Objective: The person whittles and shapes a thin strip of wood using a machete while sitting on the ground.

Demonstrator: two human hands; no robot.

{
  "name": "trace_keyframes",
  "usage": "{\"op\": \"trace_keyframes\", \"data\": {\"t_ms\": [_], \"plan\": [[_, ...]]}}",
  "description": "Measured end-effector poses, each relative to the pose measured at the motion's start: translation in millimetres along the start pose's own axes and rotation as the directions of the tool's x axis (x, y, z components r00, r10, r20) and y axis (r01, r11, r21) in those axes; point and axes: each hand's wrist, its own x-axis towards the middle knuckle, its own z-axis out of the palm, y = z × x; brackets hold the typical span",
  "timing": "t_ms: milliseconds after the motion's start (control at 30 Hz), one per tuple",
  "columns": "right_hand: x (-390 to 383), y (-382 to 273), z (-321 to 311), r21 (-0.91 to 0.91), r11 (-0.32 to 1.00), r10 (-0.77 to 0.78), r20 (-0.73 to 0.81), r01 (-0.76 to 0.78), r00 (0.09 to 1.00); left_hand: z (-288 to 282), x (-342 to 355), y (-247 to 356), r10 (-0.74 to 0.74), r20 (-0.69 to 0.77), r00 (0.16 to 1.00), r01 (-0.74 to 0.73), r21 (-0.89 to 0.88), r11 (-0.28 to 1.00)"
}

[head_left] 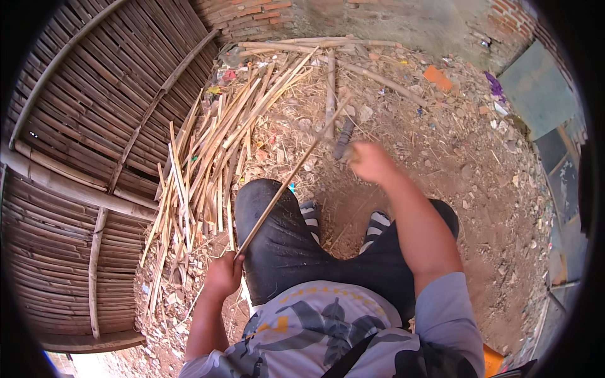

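My left hand (222,275) is closed round the near end of a long, thin bamboo strip (280,191). The strip slants up and away to the right, passing over my left thigh toward a pole on the ground. My right hand (373,162), somewhat blurred, is curled into a fist in front of my knees, to the right of the strip. What it grips is too smeared to make out. Just beyond that fist is a dark, ridged, stubby piece (344,140); I cannot tell whether the hand touches it.
A heap of split bamboo strips (214,148) lies at the left, beside a slatted bamboo wall (94,82). Poles (378,80) rest on the littered dirt ground farther off. A brick wall (391,22) stands behind, and grey panels (535,88) lean at the right.
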Motion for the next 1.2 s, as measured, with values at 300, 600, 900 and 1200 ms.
{"op": "trace_keyframes", "data": {"t_ms": [300, 600, 900, 1200], "plan": [[3.0, -2.7, 0.5, -0.113, 0.989, -0.086, 0.091, 0.096, 0.992, 5.6, 6.3, -0.3, 0.007, -0.017, 1.000, -0.008, -0.051, 0.999], [-22.3, -46.8, 13.7, -0.218, 0.918, -0.295, 0.190, 0.333, 0.937, -3.2, 2.5, 1.3, -0.031, 0.075, 0.997, 0.036, -0.064, 0.997], [5.7, 0.0, -23.1, -0.044, 0.994, 0.096, -0.064, -0.099, 0.993, -2.7, 4.7, -5.6, -0.004, 0.046, 0.999, 0.007, -0.051, 0.999], [-15.6, -36.8, 3.2, -0.265, 0.915, -0.250, 0.221, 0.305, 0.943, -1.9, 2.0, -8.1, -0.006, 0.076, 0.997, 0.013, -0.095, 0.995]]}}
